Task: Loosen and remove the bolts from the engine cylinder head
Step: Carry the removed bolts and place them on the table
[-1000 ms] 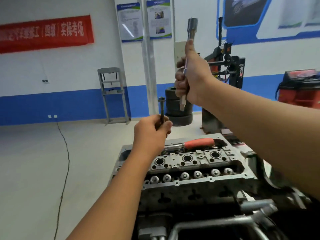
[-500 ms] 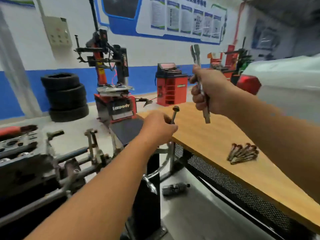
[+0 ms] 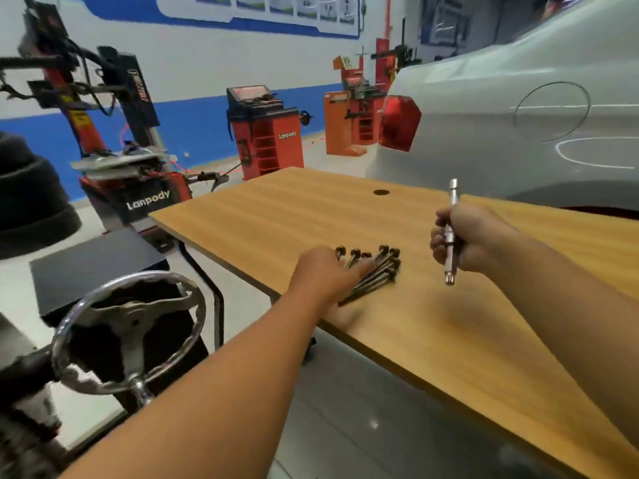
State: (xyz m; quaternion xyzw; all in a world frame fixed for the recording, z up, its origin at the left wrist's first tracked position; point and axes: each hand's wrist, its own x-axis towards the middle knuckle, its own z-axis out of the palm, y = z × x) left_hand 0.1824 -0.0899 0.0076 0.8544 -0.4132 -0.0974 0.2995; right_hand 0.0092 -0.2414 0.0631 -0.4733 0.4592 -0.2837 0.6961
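Note:
Several long dark bolts [image 3: 378, 269] lie in a loose pile on the wooden table [image 3: 466, 323], heads pointing away from me. My left hand [image 3: 328, 273] rests on the left side of the pile, back up, with fairly straight fingers over the shanks. Whether one bolt is still under its fingers is hidden. To the right of the pile, my right hand [image 3: 465, 242] grips a silver socket extension bar [image 3: 450, 233] upright, a little above the table. The engine cylinder head is out of view.
A chrome handwheel [image 3: 129, 331] on the engine stand and a black tray [image 3: 93, 264] stand at lower left. Behind the table are a tyre changer [image 3: 114, 140], red wheel balancers [image 3: 266, 133], stacked tyres [image 3: 27, 198] and a silver car [image 3: 518, 115]. The table has a cable hole [image 3: 381, 192].
I have turned from the engine to the table. My left hand has come down with its bolt onto the pile. My right hand has lowered the bar toward the table.

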